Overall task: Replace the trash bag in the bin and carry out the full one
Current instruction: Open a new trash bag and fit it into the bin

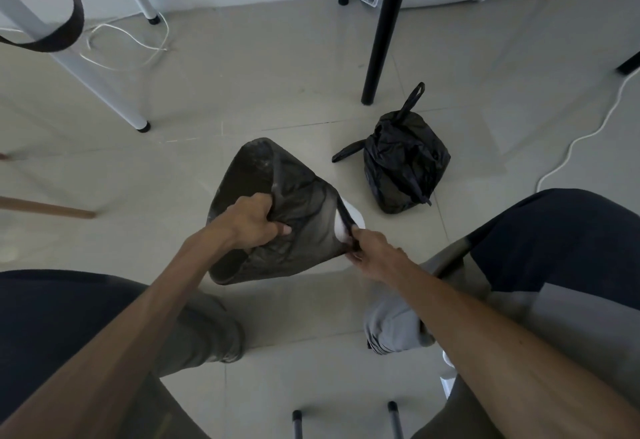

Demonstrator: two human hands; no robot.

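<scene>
A fresh black trash bag (270,179) is stretched over a small white bin (353,219), of which only a patch of rim shows on the right. My left hand (254,220) grips the bag's near edge in a fist. My right hand (375,253) pinches the bag's black handle strip at the bin's right rim. The full black trash bag (403,160), tied with loose handle loops, sits on the tiled floor to the right of the bin, apart from both hands.
A black table leg (379,40) stands just behind the full bag. White table legs (104,92) and a white cable (138,40) lie at the back left; another white cable (588,127) runs at the right. My knees frame the bin. Two chair legs (298,424) sit at the bottom.
</scene>
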